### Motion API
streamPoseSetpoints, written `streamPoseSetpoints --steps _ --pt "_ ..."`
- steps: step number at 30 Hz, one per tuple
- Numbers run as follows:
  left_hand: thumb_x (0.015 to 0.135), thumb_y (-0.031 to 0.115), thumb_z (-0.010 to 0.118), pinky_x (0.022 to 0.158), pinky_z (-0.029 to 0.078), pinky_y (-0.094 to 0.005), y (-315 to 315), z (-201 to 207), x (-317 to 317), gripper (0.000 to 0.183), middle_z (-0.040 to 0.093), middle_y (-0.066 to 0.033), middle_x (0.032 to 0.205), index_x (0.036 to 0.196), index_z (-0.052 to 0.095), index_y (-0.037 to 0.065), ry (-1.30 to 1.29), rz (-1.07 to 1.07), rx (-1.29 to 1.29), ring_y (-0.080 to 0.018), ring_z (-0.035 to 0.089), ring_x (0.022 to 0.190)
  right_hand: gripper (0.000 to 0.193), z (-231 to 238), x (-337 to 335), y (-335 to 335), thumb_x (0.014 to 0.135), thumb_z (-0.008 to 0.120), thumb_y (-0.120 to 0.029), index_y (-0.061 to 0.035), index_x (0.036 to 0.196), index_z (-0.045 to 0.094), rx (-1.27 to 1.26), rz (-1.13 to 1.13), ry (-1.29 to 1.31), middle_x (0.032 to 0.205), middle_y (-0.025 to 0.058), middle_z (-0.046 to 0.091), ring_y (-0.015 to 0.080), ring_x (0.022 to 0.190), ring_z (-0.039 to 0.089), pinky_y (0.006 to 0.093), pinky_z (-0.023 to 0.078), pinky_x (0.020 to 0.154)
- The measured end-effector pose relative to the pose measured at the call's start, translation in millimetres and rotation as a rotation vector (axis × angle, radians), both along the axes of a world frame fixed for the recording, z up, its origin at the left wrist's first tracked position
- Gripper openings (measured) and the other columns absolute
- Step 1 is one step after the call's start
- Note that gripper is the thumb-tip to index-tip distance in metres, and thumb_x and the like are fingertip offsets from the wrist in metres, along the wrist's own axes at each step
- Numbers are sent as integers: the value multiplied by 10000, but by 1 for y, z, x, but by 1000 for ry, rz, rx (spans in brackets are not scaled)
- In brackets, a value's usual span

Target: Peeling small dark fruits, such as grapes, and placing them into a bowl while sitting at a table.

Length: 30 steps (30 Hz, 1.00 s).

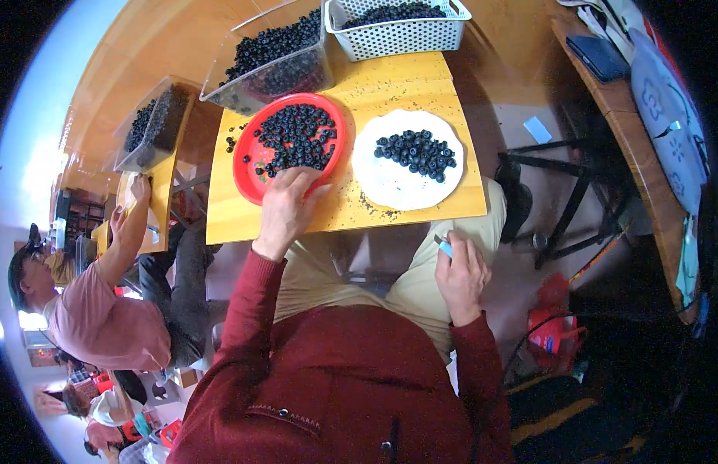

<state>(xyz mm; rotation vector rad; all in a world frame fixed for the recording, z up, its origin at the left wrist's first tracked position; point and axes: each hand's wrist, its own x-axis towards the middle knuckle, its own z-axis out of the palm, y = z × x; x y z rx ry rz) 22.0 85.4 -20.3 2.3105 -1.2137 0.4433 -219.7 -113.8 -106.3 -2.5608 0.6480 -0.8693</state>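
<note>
My left hand reaches over the near rim of a red oval plate, its fingers bent closed among the blueberries there; whatever lies between the fingertips is hidden. Over my right thigh, my right hand is closed on a small knife with a light-blue part and a short metal end. To the right of the red plate stands a white scalloped plate holding a smaller pile of blueberries.
Behind the plates are a clear plastic bin and a white perforated basket, both holding dark berries. Crumbs dot the wooden table. At the left, a person works at another table. A black stool frame stands at the right.
</note>
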Motion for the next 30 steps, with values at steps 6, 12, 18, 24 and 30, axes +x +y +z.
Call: streamPoseSetpoints --steps 6,12,18,24,30 --pt "840 222 717 814 526 -425 -5 2 -4 377 662 -123 1088 1150 627 27 60 -5 198 -333 612 984 147 -2 5 -3 853 641 -95 -52 994 645 19 15 -75 804 138 606 344 720 627 452 492 615" --pt "834 217 717 867 511 -437 -7 -2 -4 443 618 -161 1201 1212 594 21 52 32 231 -356 590 1047 143 -5 5 -7 845 647 -95 -48 979 646 35 10 -86 793 131 617 337 712 630 448 492 608" --pt "836 222 718 909 495 -437 -10 -8 -3 461 605 -167 1221 1227 585 17 48 46 209 -358 585 1070 121 -8 3 -12 881 645 -127 -59 980 649 20 21 -119 766 128 594 320 667 609 435 473 556" --pt "829 199 719 908 495 -424 -7 -7 -4 414 615 -143 1211 1184 614 13 30 70 188 -338 587 1071 105 -6 5 -13 867 650 -122 -59 951 649 29 29 -151 761 115 600 300 680 615 425 487 574" --pt "827 179 721 969 477 -422 -12 -6 -9 400 631 -153 1227 1176 633 5 108 100 179 -344 597 1115 134 -8 -2 -15 856 649 -141 -66 967 652 42 0 -79 812 119 639 310 731 638 419 511 613"
